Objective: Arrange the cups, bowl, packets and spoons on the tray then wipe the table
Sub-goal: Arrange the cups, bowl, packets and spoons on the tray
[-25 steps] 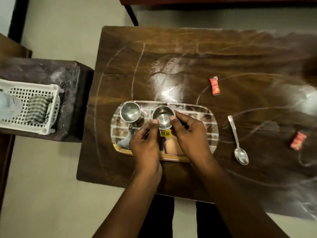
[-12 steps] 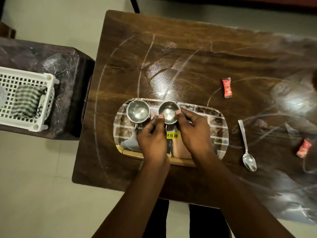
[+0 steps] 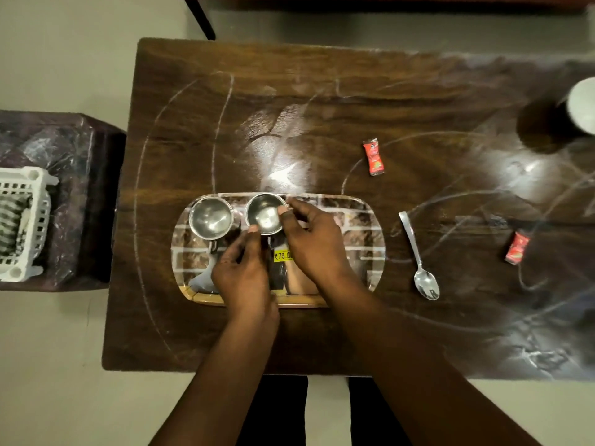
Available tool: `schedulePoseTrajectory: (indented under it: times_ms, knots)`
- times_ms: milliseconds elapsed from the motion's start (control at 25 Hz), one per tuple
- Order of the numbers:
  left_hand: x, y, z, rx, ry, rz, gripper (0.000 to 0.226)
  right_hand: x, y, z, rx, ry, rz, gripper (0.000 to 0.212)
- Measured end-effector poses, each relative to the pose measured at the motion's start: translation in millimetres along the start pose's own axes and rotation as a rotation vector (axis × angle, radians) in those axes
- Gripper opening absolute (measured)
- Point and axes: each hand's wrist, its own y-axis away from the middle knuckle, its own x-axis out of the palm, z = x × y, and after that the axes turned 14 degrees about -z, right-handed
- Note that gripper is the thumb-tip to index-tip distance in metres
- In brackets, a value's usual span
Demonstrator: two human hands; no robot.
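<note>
Cups first: second cup (image 3: pixel 264 214) sits upright on the back edge of the tray (image 3: pixel 377 239), just beside the first cup (image 3: pixel 211 218), handles toward me. My right hand (image 3: pixel 314 243) pinches the second cup's right rim between thumb and forefinger. My left hand (image 3: pixel 241 272) has one fingertip touching its near rim and the rest curled; I can't tell whether those fingers hold the handle or nothing.

Handling, my read: thin steel, light, rigid, not fragile, but smooth and likely to skate on the glossy tray. A rim pinch is fine for nudging; take the handle or wrap the body for lifting.

Left to load, all on the table (image 3: pixel 225 123):
- spoon (image 3: pixel 418 255), right of the tray. Flat, stiff and slick, so take it at mid-handle.
- near packet (image 3: pixel 373 157) and far packet (image 3: pixel 516 247). Light, crinkly and soft, so pinch an end seam.
- white round vessel (image 3: pixel 582 106) at the far right edge, cut off by the frame, maybe the bowl. Likely heavier and breakable, so use both hands.

Striped cloth (image 3: pixel 9 226) lies in the white basket (image 3: pixel 32 217) off to the left; probably for wiping.
</note>
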Motion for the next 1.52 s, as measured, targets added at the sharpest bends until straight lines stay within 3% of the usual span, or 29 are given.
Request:
schedulePoseTrajectory:
  times_ms: [120, 240, 480, 720, 1040, 1400, 1520]
  knots:
    - [-10, 22, 2, 0.120, -0.008, -0.068, 0.027, -22, 7, -3, 0.046, -0.014, 0.014, 0.052]
    - [-15, 50, 14, 0.247, -0.055, -0.053, 0.022, -65, 17, -18, 0.055, -0.090, -0.023, 0.035]
    - [36, 133, 69, 0.264, -0.341, 0.439, 0.021, -217, 4, -86, 0.121, -0.075, -0.363, 0.017]
    - [118, 200, 133, 0.201, -0.573, 0.713, 0.030, -324, -26, -150, 0.212, -0.030, -0.504, 0.026]
    - [194, 245, 171, 0.155, -0.556, 0.658, 0.037, -378, -91, -181, 0.234, -0.186, -0.469, 0.031]
    - [353, 263, 136, 0.324, -0.366, 0.667, 0.057, -439, -242, -127, 0.017, -0.252, -0.411, 0.060]
    - [396, 262, 126, 0.260, -0.399, 0.707, 0.065, -443, -279, -121, 0.036, -0.318, -0.372, 0.065]
